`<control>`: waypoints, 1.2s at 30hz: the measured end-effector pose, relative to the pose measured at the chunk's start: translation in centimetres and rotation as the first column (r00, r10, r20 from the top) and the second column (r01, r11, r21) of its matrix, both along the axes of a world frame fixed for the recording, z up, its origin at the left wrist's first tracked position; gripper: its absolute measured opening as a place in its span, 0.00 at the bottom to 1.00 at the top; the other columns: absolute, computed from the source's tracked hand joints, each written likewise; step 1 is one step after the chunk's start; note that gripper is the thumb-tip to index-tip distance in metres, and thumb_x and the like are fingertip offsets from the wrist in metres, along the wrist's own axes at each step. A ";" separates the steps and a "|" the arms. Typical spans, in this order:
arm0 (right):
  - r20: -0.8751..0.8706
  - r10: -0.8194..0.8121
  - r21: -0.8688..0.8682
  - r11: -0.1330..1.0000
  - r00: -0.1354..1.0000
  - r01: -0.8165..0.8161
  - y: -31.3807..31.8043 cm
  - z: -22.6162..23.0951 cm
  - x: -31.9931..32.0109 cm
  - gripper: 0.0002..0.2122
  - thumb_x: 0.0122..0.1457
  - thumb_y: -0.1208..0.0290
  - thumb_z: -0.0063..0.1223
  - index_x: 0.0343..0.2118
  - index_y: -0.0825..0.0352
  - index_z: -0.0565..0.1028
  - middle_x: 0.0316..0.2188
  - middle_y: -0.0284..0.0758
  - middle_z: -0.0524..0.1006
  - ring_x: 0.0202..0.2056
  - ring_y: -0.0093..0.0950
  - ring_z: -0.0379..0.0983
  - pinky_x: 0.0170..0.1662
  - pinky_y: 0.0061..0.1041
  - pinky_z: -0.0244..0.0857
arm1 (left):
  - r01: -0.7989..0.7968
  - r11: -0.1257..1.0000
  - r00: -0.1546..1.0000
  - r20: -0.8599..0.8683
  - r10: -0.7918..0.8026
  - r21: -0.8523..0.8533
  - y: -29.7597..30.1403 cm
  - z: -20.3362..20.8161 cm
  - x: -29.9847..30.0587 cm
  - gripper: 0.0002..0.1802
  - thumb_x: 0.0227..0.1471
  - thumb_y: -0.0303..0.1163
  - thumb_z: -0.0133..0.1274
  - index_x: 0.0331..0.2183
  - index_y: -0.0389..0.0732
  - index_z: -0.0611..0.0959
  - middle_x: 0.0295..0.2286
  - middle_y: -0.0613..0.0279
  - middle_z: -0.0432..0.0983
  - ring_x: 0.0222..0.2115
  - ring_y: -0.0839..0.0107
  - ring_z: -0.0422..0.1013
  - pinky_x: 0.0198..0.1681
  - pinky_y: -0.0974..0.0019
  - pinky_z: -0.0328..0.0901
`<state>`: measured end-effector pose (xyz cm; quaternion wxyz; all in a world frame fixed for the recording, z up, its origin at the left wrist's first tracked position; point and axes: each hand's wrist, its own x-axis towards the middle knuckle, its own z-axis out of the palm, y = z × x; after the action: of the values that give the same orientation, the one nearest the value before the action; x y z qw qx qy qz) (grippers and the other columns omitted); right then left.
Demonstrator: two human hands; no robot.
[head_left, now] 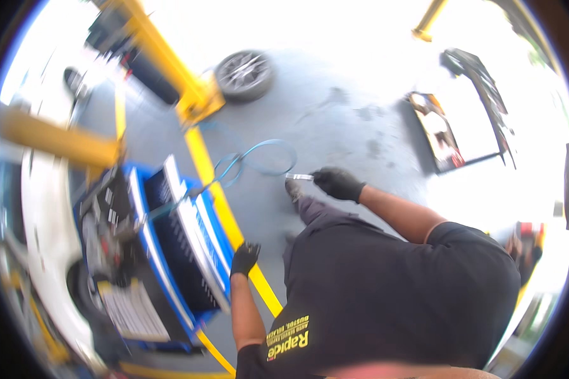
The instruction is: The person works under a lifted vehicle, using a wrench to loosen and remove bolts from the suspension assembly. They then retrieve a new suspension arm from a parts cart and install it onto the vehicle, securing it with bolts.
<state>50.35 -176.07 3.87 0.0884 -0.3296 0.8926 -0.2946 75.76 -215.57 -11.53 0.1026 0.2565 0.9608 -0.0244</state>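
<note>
On the grey floor [335, 126] of a garage, a person in a black shirt bent low, seen from above. Whether the gloved hands belonged to the camera wearer or to a co-worker could not be told. The right hand [337, 182], in a black glove, had its fingers clenched around a small silver tool [299, 177], held out just above the floor and right beside a shoe [293, 188]. A blue hose [262, 158] lay looped on the floor near that tool and ran back to a blue tool cart [164, 252]. The left hand [244, 258], also gloved, hung with fingers loosely curled and holding nothing, just beside the cart's open drawer edge. A yellow lift arm [171, 63] crossed above the cart, and a wheel [244, 74] lay on the floor beyond, well apart from both hands.
</note>
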 end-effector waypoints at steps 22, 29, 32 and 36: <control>0.300 -0.936 0.702 0.086 -0.184 0.707 65.7 -28.7 81.5 0.11 0.63 0.60 0.59 0.45 0.56 0.81 0.38 0.36 0.83 0.38 0.33 0.82 0.38 0.39 0.75 | -0.020 0.990 0.412 0.901 0.133 -0.137 70.8 -6.2 0.3 0.22 0.63 0.46 0.51 0.51 0.43 0.82 0.47 0.52 0.82 0.49 0.55 0.77 0.51 0.51 0.70; 0.814 -0.119 0.444 -0.503 -0.568 0.741 91.9 -23.5 75.1 0.08 0.66 0.67 0.51 0.37 0.65 0.78 0.19 0.35 0.75 0.18 0.29 0.73 0.21 0.31 0.68 | 0.274 0.962 0.641 0.749 -0.170 -0.017 104.4 -0.5 -7.2 0.28 0.60 0.55 0.54 0.43 0.37 0.86 0.47 0.42 0.81 0.51 0.50 0.76 0.53 0.54 0.69; 0.825 -0.292 0.271 -0.546 -0.483 0.793 105.5 -22.0 69.0 0.08 0.66 0.68 0.51 0.38 0.66 0.79 0.21 0.34 0.76 0.19 0.26 0.72 0.23 0.29 0.67 | 0.272 0.961 0.733 0.634 -0.244 0.056 120.7 -0.1 -13.0 0.30 0.59 0.56 0.54 0.43 0.36 0.85 0.42 0.44 0.83 0.47 0.45 0.78 0.51 0.49 0.70; 0.782 -0.431 0.146 -0.577 -0.451 0.803 122.7 -17.4 62.8 0.09 0.66 0.69 0.50 0.39 0.67 0.80 0.22 0.32 0.77 0.22 0.23 0.72 0.26 0.27 0.67 | 0.405 0.910 0.689 0.623 -0.370 0.093 145.3 1.2 -16.7 0.29 0.58 0.56 0.54 0.42 0.37 0.86 0.40 0.44 0.84 0.44 0.47 0.79 0.50 0.49 0.71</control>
<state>113.17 -53.40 -13.52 -0.0935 0.6434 0.4778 -0.5907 59.08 -70.31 -10.29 0.4158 0.4437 0.7937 0.0163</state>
